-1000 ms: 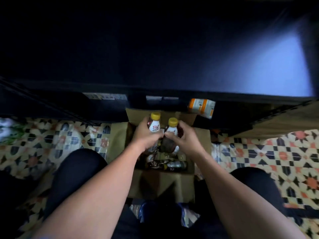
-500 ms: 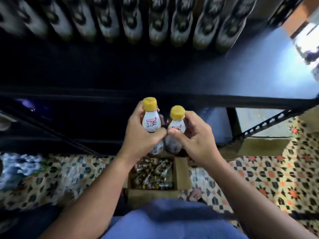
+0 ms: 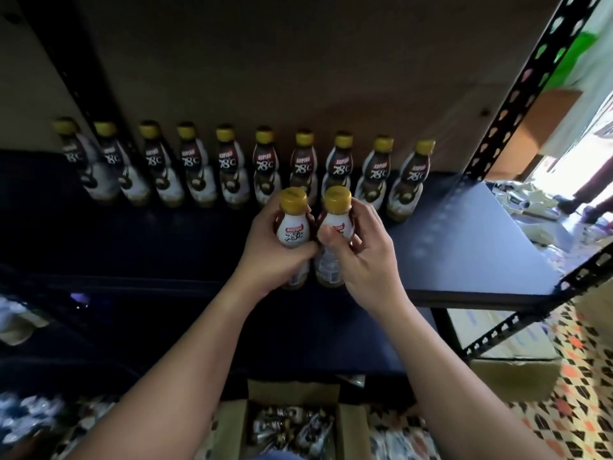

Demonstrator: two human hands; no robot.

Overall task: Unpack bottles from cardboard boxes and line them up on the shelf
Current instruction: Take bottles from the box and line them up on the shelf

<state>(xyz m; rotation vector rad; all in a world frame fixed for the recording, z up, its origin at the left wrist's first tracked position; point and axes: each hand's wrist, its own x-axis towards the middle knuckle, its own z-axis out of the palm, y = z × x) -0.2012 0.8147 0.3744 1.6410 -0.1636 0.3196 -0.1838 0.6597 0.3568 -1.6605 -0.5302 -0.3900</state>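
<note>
While our left hand (image 3: 277,257) grips one yellow-capped bottle (image 3: 293,224) and our right hand (image 3: 360,260) another (image 3: 335,227), both hover above the dark shelf (image 3: 464,254), near the standing row (image 3: 252,167).

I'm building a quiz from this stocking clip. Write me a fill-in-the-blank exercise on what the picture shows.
1. Each hand, left hand and right hand, holds one ____.
2. The held bottles' caps are ____ in colour.
3. The row of bottles stands at the ____ of the shelf.
4. The open cardboard box sits on the ____.

Missing words: bottle; yellow; back; floor
</note>
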